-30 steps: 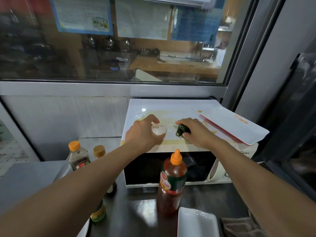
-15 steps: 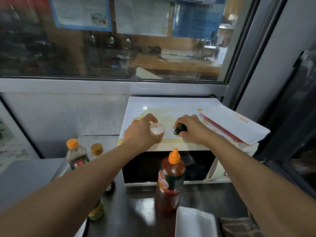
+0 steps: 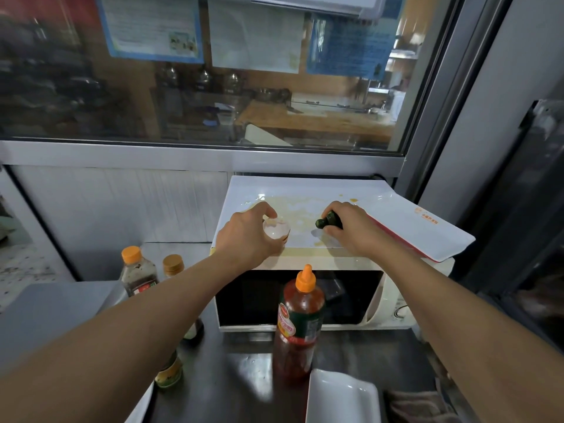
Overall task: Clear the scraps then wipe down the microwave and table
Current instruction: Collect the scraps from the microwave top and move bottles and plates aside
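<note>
A white microwave stands on a dark steel table. On its top lies a white board smeared with yellowish stains. My left hand is closed around a pale, translucent scrap near the board's front edge. My right hand grips a dark green vegetable scrap just to the right, close above the board. Both scraps are partly hidden by my fingers.
A white tray with a red underside overhangs the microwave's right side. A red sauce bottle with an orange cap stands in front of the microwave, two more bottles at the left. A white dish and a brown cloth lie at the near edge.
Both hands stay over the microwave top with the scraps in them. The green scrap has shifted slightly in my right hand and sits a little off the board.
</note>
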The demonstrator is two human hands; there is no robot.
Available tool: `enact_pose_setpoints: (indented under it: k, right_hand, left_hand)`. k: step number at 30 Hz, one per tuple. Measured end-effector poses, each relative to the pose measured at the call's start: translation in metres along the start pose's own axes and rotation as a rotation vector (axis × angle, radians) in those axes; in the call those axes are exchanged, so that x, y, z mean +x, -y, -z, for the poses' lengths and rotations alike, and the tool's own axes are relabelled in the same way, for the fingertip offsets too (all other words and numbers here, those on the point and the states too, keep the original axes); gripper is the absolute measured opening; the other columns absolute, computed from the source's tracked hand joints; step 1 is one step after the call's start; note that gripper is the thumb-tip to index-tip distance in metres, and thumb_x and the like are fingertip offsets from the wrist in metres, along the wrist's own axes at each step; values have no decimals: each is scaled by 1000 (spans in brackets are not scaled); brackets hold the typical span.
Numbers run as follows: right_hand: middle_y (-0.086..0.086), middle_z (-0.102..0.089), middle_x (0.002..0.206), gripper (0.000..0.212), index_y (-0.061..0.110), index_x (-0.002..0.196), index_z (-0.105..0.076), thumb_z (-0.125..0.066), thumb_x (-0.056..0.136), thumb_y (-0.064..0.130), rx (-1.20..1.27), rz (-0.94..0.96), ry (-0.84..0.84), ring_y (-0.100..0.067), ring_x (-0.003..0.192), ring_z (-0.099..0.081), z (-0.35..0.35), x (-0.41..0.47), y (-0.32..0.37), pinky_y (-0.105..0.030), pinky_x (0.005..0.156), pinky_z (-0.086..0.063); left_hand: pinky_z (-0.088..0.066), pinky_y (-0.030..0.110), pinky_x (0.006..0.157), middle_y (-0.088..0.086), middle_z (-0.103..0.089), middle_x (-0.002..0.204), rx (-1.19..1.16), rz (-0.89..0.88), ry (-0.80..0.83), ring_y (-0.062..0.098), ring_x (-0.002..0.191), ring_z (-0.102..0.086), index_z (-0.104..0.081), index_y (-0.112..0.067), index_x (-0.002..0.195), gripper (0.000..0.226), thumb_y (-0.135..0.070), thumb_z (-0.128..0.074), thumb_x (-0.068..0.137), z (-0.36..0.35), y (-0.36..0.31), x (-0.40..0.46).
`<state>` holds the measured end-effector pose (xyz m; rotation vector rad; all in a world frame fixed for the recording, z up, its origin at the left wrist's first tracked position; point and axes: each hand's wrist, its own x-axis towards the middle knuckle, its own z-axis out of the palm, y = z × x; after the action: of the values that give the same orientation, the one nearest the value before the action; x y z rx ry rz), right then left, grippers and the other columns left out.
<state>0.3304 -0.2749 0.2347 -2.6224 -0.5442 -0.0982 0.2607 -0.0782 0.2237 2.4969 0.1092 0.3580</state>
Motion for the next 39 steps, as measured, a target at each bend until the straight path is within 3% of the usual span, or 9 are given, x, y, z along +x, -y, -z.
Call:
enact_pose_setpoints:
  k: [3, 9, 16, 20, 23, 25, 29, 35, 39]
  right_hand:
    - [-9, -53, 116, 22, 12, 114, -53, -57, 92, 16, 20, -1, -10, -18, 91, -45, 3, -6, 4, -25, 73, -34]
    - [-10, -54, 116, 24, 12, 115, -52, -56, 93, 19, 45, -9, -50, -20, 92, -46, 12, -32, 17, -27, 74, -35]
    - [-8, -54, 114, 25, 15, 115, -52, -58, 92, 22, 13, -56, -165, -18, 91, -46, 28, -83, 46, -27, 75, -35]
    - [-8, -56, 117, 24, 14, 114, -53, -59, 91, 22, -38, -93, -206, -18, 92, -47, 26, -123, 69, -27, 74, -34]
    - [-7, -56, 117, 26, 13, 115, -54, -60, 91, 22, -68, -139, -227, -23, 103, -52, 20, -157, 87, -27, 77, -36]
    - [-7, -55, 110, 27, 12, 115, -53, -59, 91, 22, -90, -169, -243, -26, 104, -53, 13, -182, 98, -27, 74, -37]
    - [-12, -55, 115, 30, 10, 117, -52, -59, 91, 23, -118, -244, -271, -26, 104, -52, 2, -232, 117, -26, 75, -33]
    - [-10, -58, 113, 23, 10, 110, -56, -61, 89, 18, -78, -352, -297, -23, 101, -53, -9, -304, 131, -27, 79, -38]
    - [-10, -59, 112, 22, 9, 109, -57, -60, 88, 17, -83, -445, -328, -21, 98, -53, -6, -354, 129, -20, 70, -29]
  left_hand:
    - [-53, 31, 65, -4, -65, 93, -5, -12, -20, 18, 77, -63, -53, -30, 107, 42, -51, -70, 74, 4, -3, -7]
    - [-47, 26, 62, -3, -63, 97, 1, -61, -13, 17, 78, -60, -54, -28, 110, 44, -49, -70, 75, 14, -11, -26]
    - [-50, 31, 70, -3, -64, 99, -15, -143, 24, 22, 86, -62, -53, -28, 109, 43, -48, -71, 75, 31, -11, -60]
    - [-53, 34, 68, 0, -67, 94, -8, -202, 69, 22, 81, -64, -52, -28, 109, 43, -48, -70, 75, 45, -5, -86]
    - [-54, 34, 65, 0, -68, 92, 0, -250, 106, 22, 78, -64, -51, -29, 109, 43, -47, -70, 75, 55, 3, -112]
    - [-55, 38, 69, 1, -68, 94, 0, -277, 139, 23, 82, -64, -51, -29, 109, 42, -44, -71, 75, 59, 9, -130]
    - [-53, 38, 72, 1, -66, 101, -50, -330, 205, 25, 94, -61, -53, -29, 108, 40, -42, -72, 75, 65, 18, -164]
    - [-53, 40, 76, 2, -66, 101, -114, -403, 312, 26, 94, -62, -55, -28, 106, 37, -42, -72, 75, 58, 7, -207]
    - [-53, 42, 79, 2, -65, 105, -137, -473, 380, 26, 96, -60, -56, -25, 108, 41, -40, -73, 75, 44, -12, -238]
